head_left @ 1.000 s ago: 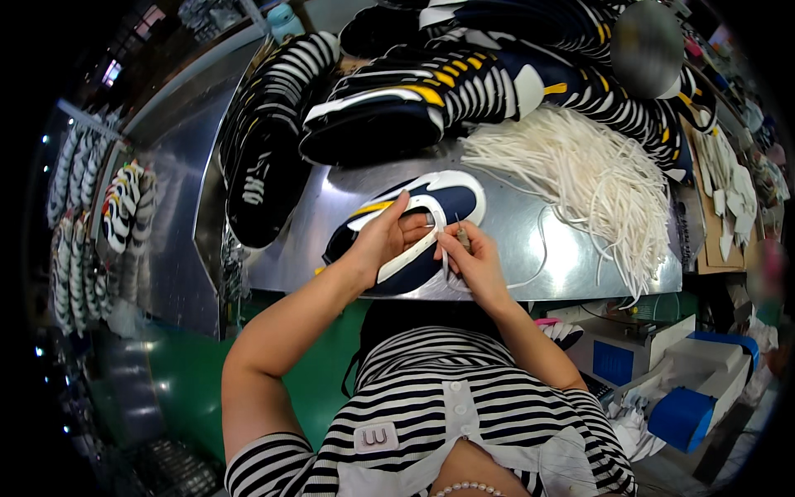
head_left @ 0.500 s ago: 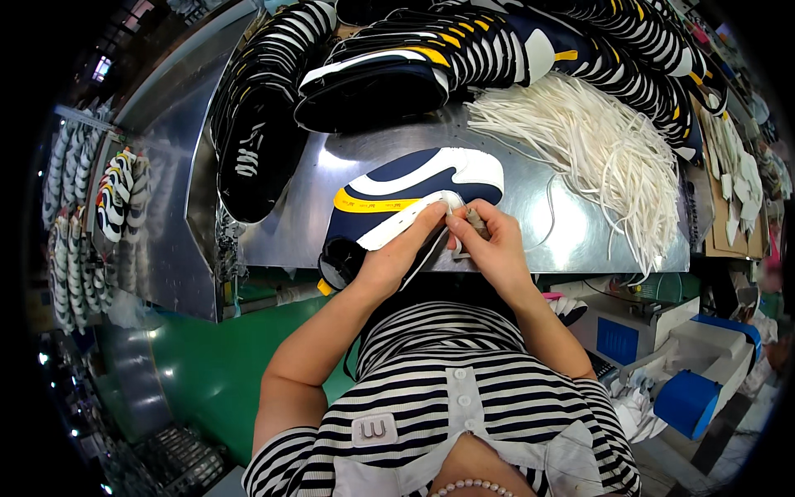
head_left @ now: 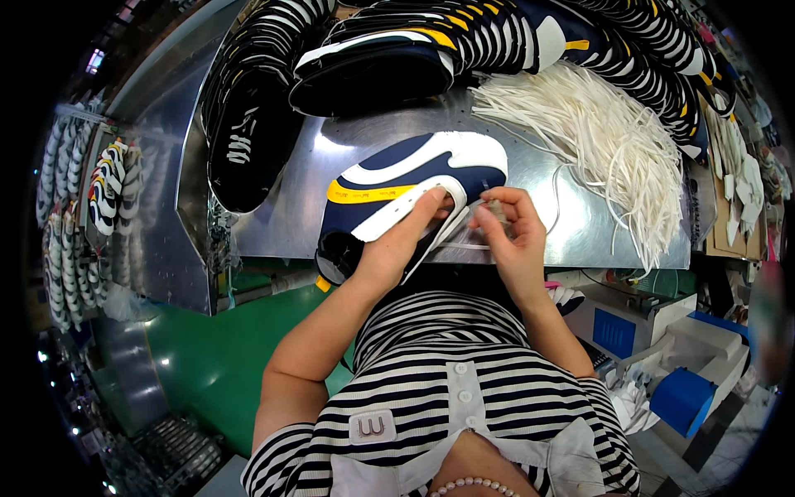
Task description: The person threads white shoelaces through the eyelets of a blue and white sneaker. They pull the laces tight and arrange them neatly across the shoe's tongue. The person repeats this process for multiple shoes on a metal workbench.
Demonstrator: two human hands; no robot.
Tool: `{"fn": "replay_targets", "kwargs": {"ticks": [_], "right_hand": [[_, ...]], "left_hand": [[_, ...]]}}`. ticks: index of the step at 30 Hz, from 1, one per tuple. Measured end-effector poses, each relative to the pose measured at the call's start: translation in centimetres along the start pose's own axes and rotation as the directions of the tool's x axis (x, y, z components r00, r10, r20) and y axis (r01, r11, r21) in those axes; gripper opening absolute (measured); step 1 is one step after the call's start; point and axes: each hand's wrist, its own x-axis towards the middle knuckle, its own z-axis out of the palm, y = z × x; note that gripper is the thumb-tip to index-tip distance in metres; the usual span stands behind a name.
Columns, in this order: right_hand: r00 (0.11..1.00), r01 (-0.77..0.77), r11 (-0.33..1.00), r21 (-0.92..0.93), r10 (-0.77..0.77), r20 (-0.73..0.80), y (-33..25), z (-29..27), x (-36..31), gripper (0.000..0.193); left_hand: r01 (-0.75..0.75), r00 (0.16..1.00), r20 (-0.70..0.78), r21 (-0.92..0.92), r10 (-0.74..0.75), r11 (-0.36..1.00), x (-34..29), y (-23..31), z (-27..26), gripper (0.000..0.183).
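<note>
A navy, white and yellow shoe upper (head_left: 397, 170) lies on the metal table top, its white eyelet strip (head_left: 389, 217) toward me. My left hand (head_left: 396, 247) is closed on that strip, thumb on top near the curved front end. Just right of the strip, my right hand (head_left: 515, 236) has thumb and fingertips pinched together. A small greyish thing seems to be between them, too blurred to name. A thin white lace (head_left: 464, 246) runs between the strip and my right palm.
Rows of stacked shoe uppers (head_left: 373, 83) line the back of the metal table (head_left: 281, 236). A heap of white laces (head_left: 588, 141) lies at right, some hanging over the edge. A white and blue machine (head_left: 687, 389) stands lower right; a rack of uppers (head_left: 108, 186) is far left.
My right hand has pulled away from the eyelet strip, to the right. The upper's front end now shows more beside it, while my left hand keeps its grip.
</note>
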Motion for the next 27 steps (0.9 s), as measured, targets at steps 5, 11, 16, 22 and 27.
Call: {"fn": "replay_targets", "kwargs": {"ticks": [5,11,16,22,27], "right_hand": [[1.0,0.01,0.998,-0.063,-0.011,-0.019,0.9,-0.2,-0.8,0.024],[0.898,0.049,0.849,-0.526,-0.267,-0.348,1.6,-6.4,1.4,0.017],[0.859,-0.15,0.666,-0.73,-0.279,-0.43,-0.1,-11.5,3.7,0.018],[0.955,0.297,0.801,-0.519,-0.239,0.178,-0.7,-1.8,1.3,0.022],[0.882,0.466,0.642,-0.609,-0.281,0.379,3.0,5.7,0.9,0.028]], "left_hand": [[0.013,0.998,-0.063,-0.065,-0.017,0.998,0.7,0.1,0.7,0.033],[-0.063,0.978,-0.201,-0.003,0.061,0.998,0.4,0.7,-0.5,0.038],[-0.213,0.961,-0.171,0.056,0.22,0.975,0.7,1.1,-1.9,0.035],[-0.28,0.915,-0.272,0.098,0.297,0.955,1.2,3.1,-2.5,0.04],[-0.348,0.864,-0.34,0.125,0.37,0.929,0.8,3.3,-5.2,0.04]]}}
